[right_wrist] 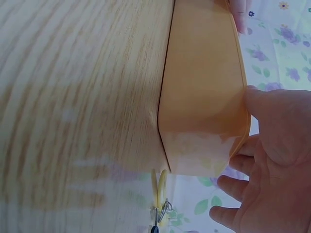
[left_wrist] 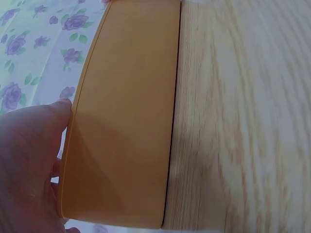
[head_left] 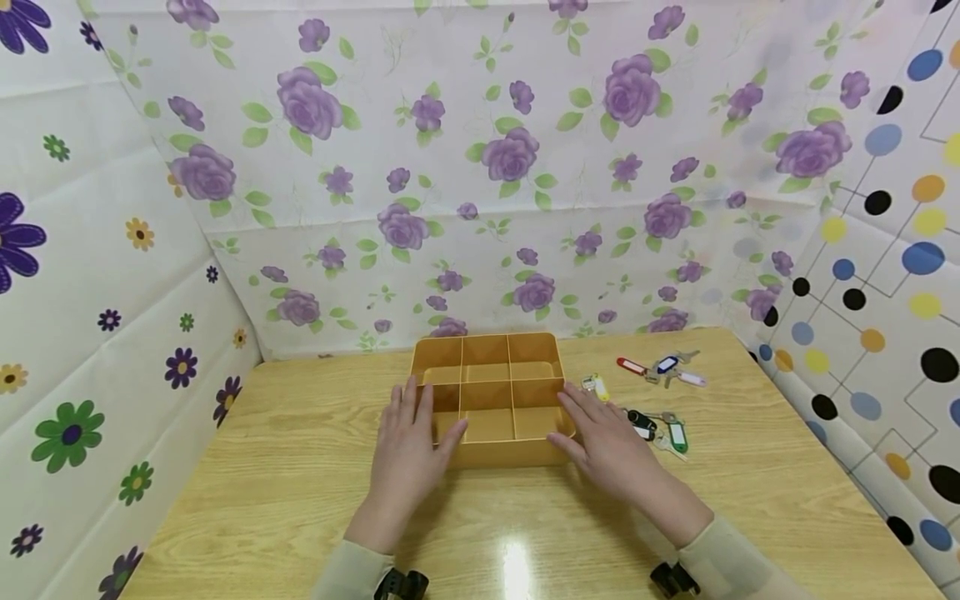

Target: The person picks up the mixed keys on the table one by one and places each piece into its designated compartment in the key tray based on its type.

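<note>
An orange organizer box [head_left: 487, 454] with six compartments stands on the table, its compartments bare inside. My left hand [head_left: 405, 454] rests at its front left corner, fingers along the left rim and thumb on the front rim. At the front right corner, my right hand [head_left: 611, 437] touches the box the same way, fingers spread and fairly straight. In the left wrist view, the thumb [left_wrist: 62, 104] meets the rim of the box's front wall [left_wrist: 121, 111]. The right wrist view shows the right thumb [right_wrist: 252, 94] on the rim, other fingers beyond the corner.
Right of the box lie several tagged keys: a yellow tag [head_left: 601, 387], a red tag [head_left: 631, 365], a blue tag [head_left: 667, 364], a lilac tag [head_left: 692, 378], a green tag [head_left: 678, 436] and a black key fob [head_left: 639, 419]. Patterned cloth walls [head_left: 510, 208] enclose the wooden table [head_left: 300, 467].
</note>
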The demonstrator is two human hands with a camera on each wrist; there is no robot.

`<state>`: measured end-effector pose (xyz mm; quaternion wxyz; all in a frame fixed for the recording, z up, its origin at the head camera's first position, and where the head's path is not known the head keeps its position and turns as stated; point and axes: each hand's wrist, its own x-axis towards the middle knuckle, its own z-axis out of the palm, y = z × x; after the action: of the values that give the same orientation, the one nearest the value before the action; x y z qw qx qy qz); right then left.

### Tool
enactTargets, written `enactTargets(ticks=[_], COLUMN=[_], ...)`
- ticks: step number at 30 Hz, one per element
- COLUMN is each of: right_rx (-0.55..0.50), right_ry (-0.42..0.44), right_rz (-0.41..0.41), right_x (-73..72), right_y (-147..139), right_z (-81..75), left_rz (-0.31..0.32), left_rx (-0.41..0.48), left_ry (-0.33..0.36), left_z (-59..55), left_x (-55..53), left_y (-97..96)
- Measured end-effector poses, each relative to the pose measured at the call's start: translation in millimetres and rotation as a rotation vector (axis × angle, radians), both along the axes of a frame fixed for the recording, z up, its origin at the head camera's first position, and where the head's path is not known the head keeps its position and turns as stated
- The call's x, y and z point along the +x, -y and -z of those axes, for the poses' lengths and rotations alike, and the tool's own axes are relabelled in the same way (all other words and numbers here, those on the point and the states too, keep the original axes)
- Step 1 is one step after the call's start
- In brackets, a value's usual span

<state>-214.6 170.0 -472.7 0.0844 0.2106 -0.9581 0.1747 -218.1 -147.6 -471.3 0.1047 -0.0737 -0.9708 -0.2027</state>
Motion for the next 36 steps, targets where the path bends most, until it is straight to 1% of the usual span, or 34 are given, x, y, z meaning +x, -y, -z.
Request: enactTargets(ticks=[4, 9, 14, 21, 25, 28, 32, 36], right_rx=[-0.005, -0.009, -0.009, -0.015, -0.022, -0.041, -0.063, -0.084], right_ry=[-0.007, -0.008, -0.008, -0.004, 0.011, 0.016, 0.025, 0.036], right_rz=[-0.002, -0.002, 0.000, -0.007, -0.010, -0.018, -0.023, -0.027], right_x=[0.6, 0.6, 1.0, 0.1, -2.0, -3.5, -5.2, -6.5], right_y=[-0.3, -0.6, -1.0, -0.8, -1.8, -3.3, -5.4, -8.3], right_z=[1.5, 2.1, 1.8, -0.8, -1.6, -1.5, -1.1, -2.3], left_rz=[-0.004, 0.011, 0.030, 0.030, 0.031, 0.021, 0.009, 0.011], left_rx=[-0.003, 0.015, 0.035, 0.065, 0.066, 0.083, 0.095, 0.091], left_ry=[0.025, 0.040, 0.059, 0.081, 0.078, 0.076, 0.073, 0.063], left_z=[0.0, -0.2, -0.1, -1.4, -1.2, -0.5, 1.6, 3.9], left_x=[-0.8, -2.7, -4.8, -5.7, -5.7, -6.7, -8.0, -7.7], left_y=[5.4, 9.4, 10.4, 11.3, 12.7, 13.6, 14.4, 15.3])
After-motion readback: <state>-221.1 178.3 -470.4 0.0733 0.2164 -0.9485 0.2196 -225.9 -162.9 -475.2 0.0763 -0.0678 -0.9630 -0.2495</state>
